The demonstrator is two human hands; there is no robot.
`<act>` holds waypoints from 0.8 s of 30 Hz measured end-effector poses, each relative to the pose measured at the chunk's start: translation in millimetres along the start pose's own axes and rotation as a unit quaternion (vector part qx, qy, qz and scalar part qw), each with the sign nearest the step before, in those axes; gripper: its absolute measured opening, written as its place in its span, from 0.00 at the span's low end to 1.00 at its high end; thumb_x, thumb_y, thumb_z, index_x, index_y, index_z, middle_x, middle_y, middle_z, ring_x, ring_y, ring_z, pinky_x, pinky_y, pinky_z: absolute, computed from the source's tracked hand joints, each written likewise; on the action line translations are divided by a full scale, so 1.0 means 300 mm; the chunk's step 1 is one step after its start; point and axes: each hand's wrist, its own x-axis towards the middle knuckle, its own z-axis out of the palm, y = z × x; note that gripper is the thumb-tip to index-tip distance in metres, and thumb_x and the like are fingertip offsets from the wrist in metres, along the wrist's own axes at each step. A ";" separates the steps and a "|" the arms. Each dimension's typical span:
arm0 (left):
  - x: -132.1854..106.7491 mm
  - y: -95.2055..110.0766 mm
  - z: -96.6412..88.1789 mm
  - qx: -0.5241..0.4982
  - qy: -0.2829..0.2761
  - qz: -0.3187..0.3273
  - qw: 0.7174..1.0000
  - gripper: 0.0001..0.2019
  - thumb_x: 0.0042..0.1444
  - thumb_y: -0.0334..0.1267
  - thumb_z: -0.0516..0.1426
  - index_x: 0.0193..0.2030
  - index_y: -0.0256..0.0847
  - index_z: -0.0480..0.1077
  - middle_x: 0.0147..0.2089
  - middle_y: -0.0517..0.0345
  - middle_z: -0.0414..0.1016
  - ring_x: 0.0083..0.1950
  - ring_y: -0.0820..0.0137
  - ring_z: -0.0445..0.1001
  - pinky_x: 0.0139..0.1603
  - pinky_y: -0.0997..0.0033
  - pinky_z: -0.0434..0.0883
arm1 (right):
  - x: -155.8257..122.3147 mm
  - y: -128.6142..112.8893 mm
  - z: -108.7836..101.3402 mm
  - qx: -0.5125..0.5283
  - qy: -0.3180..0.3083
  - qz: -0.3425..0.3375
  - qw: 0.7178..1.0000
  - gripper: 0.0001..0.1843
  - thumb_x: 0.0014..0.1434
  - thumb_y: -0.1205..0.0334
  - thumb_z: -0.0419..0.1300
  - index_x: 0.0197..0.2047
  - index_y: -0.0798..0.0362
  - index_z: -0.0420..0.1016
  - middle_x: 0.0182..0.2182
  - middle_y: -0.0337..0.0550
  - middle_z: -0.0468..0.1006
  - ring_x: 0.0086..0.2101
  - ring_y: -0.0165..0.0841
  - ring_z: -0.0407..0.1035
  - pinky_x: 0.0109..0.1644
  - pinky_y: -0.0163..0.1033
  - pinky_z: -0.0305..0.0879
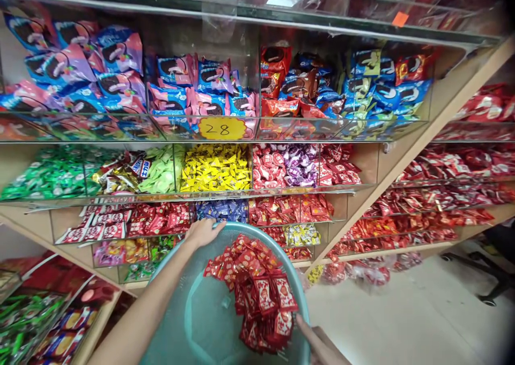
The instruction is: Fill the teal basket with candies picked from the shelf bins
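Note:
A large green plastic basket (193, 314) tilts below the shelves, its open top facing me. My left hand (203, 232) grips its far rim, fingers curled over the edge. At the near right side, my right hand (317, 343) holds the rim; one finger lies over the edge and the rest is partly cut off by the frame. Inside the basket, to the right, lies a heap of small red candy packets (263, 295). Some are bright red, and the nearer ones are darker red with white print.
Tiered shelves hold blue and pink cookie packs (116, 48), yellow candies (215, 166) and green candies (48, 172). A yellow number sign (222, 128) hangs on the upper ledge. Slanted wooden dividers (358, 209) flank the bins. A wheeled chair base (488, 279) stands at right.

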 end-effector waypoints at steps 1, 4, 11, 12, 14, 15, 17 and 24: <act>0.001 -0.006 0.002 -0.002 -0.001 -0.005 1.000 0.37 0.52 0.64 0.31 0.39 0.42 0.72 0.39 0.45 0.76 0.42 0.55 0.73 0.38 0.62 0.66 | 0.013 -0.033 -0.010 0.004 -0.008 0.005 1.000 0.30 0.47 0.38 0.54 0.37 0.58 0.74 0.26 0.47 0.76 0.28 0.38 0.72 0.32 0.41 0.68; -0.001 -0.017 0.010 -0.006 -0.005 -0.020 1.000 0.37 0.52 0.64 0.32 0.41 0.42 0.72 0.39 0.44 0.76 0.42 0.55 0.73 0.38 0.61 0.66 | 0.044 -0.118 -0.039 0.010 0.005 -0.008 1.000 0.33 0.48 0.35 0.50 0.37 0.59 0.74 0.26 0.48 0.76 0.29 0.38 0.72 0.35 0.43 0.68; -0.034 -0.017 0.055 -0.004 -0.002 -0.024 1.000 0.32 0.56 0.59 0.34 0.42 0.41 0.70 0.38 0.47 0.76 0.40 0.57 0.73 0.37 0.63 0.66 | 0.175 -0.162 -0.097 -0.017 0.068 -0.086 0.994 0.31 0.51 0.37 0.48 0.39 0.57 0.73 0.30 0.46 0.77 0.32 0.36 0.71 0.38 0.40 0.67; -0.040 -0.020 0.061 -0.008 0.004 -0.015 1.000 0.31 0.56 0.58 0.34 0.42 0.41 0.70 0.39 0.48 0.75 0.40 0.58 0.73 0.38 0.64 0.65 | 0.203 -0.162 -0.101 -0.018 0.075 -0.106 0.991 0.30 0.51 0.38 0.48 0.39 0.57 0.72 0.31 0.46 0.77 0.32 0.36 0.71 0.37 0.39 0.67; -0.051 -0.030 0.071 -0.013 0.031 0.013 0.999 0.29 0.58 0.56 0.35 0.39 0.41 0.70 0.43 0.50 0.72 0.42 0.61 0.72 0.39 0.66 0.65 | 0.259 -0.169 -0.106 -0.026 0.085 -0.157 0.984 0.28 0.51 0.40 0.50 0.40 0.57 0.72 0.32 0.47 0.77 0.32 0.37 0.72 0.35 0.39 0.67; -0.054 -0.036 0.074 -0.014 0.040 0.023 0.999 0.28 0.58 0.55 0.36 0.38 0.40 0.71 0.44 0.51 0.72 0.42 0.63 0.72 0.39 0.68 0.65 | 0.284 -0.177 -0.106 -0.034 0.094 -0.180 0.978 0.28 0.51 0.40 0.50 0.40 0.57 0.71 0.33 0.48 0.77 0.32 0.38 0.72 0.33 0.39 0.67; -0.059 -0.049 0.076 -0.019 0.043 0.025 0.999 0.27 0.59 0.54 0.37 0.38 0.41 0.70 0.44 0.53 0.70 0.42 0.64 0.71 0.39 0.69 0.64 | 0.326 -0.202 -0.099 -0.061 0.130 -0.225 0.964 0.28 0.51 0.41 0.51 0.42 0.57 0.70 0.32 0.48 0.77 0.32 0.39 0.72 0.32 0.39 0.68; -0.064 -0.092 0.082 -0.014 0.037 0.050 0.998 0.27 0.59 0.55 0.36 0.40 0.42 0.70 0.43 0.54 0.71 0.39 0.64 0.72 0.35 0.68 0.64 | 0.375 -0.366 0.064 -0.184 0.211 -0.409 0.868 0.19 0.54 0.55 0.51 0.46 0.56 0.67 0.35 0.49 0.77 0.37 0.36 0.71 0.42 0.40 0.66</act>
